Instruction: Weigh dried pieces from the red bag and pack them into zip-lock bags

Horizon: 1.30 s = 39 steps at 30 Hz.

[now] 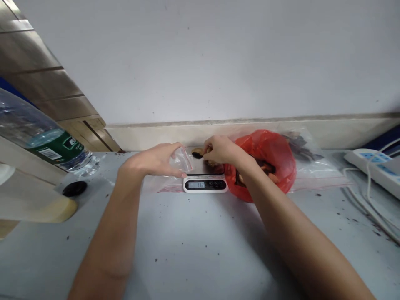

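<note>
A small digital scale [205, 185] with a white front and a lit display, which seems to read 112, stands near the wall. My left hand [159, 160] is at its left side, thumb and fingers closed around a clear zip bag [181, 159] whose mouth faces the scale. Over the metal weighing plate [201, 168], my right hand [218, 149] pinches a tan-brown dried piece [212, 162], partly hidden by the fingers. A dark-edged brown piece [197, 153] lies beside those fingertips. Right of the scale, a red plastic bag [283, 166] holds several brown pieces, partly behind my right forearm.
A clear zip bag with dark dried pieces [301, 146] lies behind the red bag. A white power strip [375, 164] with cables is at the right. Leftward are a large water bottle [58, 148], a black cap [74, 188] and a whitish container [34, 200].
</note>
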{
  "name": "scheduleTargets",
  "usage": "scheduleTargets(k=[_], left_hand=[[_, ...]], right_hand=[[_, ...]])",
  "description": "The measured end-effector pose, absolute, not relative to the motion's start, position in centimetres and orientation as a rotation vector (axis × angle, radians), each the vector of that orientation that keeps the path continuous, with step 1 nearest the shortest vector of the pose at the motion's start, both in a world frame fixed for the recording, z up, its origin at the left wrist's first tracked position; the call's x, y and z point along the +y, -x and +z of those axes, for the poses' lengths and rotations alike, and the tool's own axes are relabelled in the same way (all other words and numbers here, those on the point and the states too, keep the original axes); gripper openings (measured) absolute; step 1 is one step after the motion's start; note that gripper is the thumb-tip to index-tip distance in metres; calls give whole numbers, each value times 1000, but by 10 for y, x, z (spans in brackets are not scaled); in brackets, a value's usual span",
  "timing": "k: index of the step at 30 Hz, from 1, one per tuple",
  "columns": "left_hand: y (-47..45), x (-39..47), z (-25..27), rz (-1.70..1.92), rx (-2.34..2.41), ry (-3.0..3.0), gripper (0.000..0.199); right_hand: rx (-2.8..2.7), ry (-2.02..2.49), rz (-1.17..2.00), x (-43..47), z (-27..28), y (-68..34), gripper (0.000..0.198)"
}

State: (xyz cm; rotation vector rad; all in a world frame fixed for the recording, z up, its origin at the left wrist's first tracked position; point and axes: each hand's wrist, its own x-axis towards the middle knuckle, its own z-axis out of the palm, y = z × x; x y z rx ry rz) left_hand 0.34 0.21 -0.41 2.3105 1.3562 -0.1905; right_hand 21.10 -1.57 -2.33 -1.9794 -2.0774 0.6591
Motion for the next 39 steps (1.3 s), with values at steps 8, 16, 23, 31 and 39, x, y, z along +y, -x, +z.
scheduleTargets(k=[8, 16, 23, 31, 39], left_hand=[[-8, -5, 3, 47, 1252, -2277, 75], [-9, -8, 4, 227, 1090, -2216, 63], [2, -1, 3, 212, 1162, -2224, 73], [14, -7, 18, 203, 1316, -2248, 60], [16, -7, 17, 121, 1360, -2282, 65]], right_hand=[[-1933, 1250, 795, -27, -6, -206, 19], [-1999, 1146, 785, -26, -8, -198, 8], [-1964, 1123, 778, -33, 5, -209, 34], [-2300, 1615, 446, -16, -25, -201, 41], [-2509, 1642, 502, -19, -37, -197, 25]])
